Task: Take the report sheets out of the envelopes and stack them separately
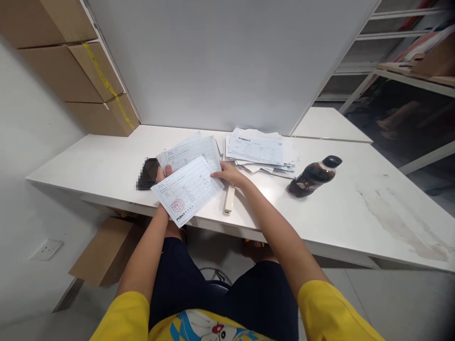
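A printed form (188, 192) with a red round stamp and "PONY" lettering is tilted in front of me. My right hand (229, 173) pinches its right edge, thumb on top. Behind it, my left hand (163, 173) grips further printed forms (188, 152) at their left side; the front form hides part of that hand and wrist. A pale stapler (229, 199) lies on the table just below my right hand. Left of my left hand is a dark object (148, 174), partly pixelated, whose kind I cannot make out.
On the white table (270, 208), an uneven pile of papers (258, 148) lies behind my right hand. A dark cola bottle (313, 177) leans over to the right. Cardboard boxes (88, 76) are stacked at the left, another box (106, 248) is below the table. A white panel (220, 61) rises behind.
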The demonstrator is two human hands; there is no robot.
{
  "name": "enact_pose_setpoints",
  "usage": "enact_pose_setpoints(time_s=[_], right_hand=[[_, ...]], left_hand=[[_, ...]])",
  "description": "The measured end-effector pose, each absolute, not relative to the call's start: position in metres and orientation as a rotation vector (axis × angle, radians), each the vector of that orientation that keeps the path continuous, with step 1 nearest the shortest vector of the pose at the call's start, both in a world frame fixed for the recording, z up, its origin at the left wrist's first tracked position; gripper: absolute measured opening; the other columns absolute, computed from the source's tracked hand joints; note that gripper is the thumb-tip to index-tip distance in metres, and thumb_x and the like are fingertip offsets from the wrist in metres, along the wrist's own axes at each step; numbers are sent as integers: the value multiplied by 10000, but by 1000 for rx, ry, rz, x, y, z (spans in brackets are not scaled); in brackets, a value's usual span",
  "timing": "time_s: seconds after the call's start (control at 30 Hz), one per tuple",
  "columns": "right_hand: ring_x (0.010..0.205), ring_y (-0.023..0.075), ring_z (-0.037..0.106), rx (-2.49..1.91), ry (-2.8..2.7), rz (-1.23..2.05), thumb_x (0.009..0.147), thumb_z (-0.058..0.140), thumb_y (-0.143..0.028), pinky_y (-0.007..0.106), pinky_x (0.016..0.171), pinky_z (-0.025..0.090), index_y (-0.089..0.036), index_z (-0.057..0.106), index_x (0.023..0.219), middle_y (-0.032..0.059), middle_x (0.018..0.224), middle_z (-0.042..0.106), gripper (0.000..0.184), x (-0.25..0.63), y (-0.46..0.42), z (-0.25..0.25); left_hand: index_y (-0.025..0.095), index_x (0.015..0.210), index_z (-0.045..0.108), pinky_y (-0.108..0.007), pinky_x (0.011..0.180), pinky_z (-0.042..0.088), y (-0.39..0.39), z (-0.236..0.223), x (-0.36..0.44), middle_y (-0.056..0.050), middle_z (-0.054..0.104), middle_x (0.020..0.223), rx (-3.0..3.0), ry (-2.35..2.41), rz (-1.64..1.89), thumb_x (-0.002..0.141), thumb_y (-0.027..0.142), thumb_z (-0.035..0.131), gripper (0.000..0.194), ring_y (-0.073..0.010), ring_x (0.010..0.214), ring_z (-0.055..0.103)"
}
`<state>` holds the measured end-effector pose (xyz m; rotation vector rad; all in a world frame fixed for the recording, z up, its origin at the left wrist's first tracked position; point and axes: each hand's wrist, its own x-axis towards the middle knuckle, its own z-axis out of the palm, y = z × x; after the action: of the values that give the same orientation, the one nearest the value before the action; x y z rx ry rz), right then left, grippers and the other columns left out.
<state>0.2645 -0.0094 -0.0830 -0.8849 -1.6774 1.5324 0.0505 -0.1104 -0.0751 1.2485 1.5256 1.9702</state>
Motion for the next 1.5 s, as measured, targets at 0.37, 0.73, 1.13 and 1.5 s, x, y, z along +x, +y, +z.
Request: enact_pose_setpoints(time_s=[0.37,0.73,1.13,1.5], right_hand=[[968,252,636,-804,-1365,939,716,656,-388,410,877,500,-221,660,948,40,983,719,285,323,21,-61],[932,245,675,-732,-1199,1351,662,725,-590,411,850,534,-225,650,954,58,952,741,473,273,2,-99],[953,227,631,-782,-1486,1298,650,630,-355,394,913,487,-242,657,934,1,937,715,307,293,6,-85],[884,236,663,-792,-1393,1423,605,647,-282,412,876,518,-227,656,834,27,858,729,236,277,1,-92]], left_hand=[[192,1200,534,-414,1031,403,-82,-99,30,-154,589,1194,1343,1910,2103,871,539,601,482,-270,1173,551],[253,1442,283,-526,1086,400,-88,-104,39,-190,459,1427,1826,1451,1643,796,582,681,827,-331,1333,471],[287,1146,348,-436,1019,455,-84,-98,39,-123,545,1263,1650,1387,1934,831,596,635,526,-213,1139,599],[252,1139,442,-387,952,485,-89,-98,38,-110,606,1142,1590,1487,1889,841,587,626,484,-244,1118,613]])
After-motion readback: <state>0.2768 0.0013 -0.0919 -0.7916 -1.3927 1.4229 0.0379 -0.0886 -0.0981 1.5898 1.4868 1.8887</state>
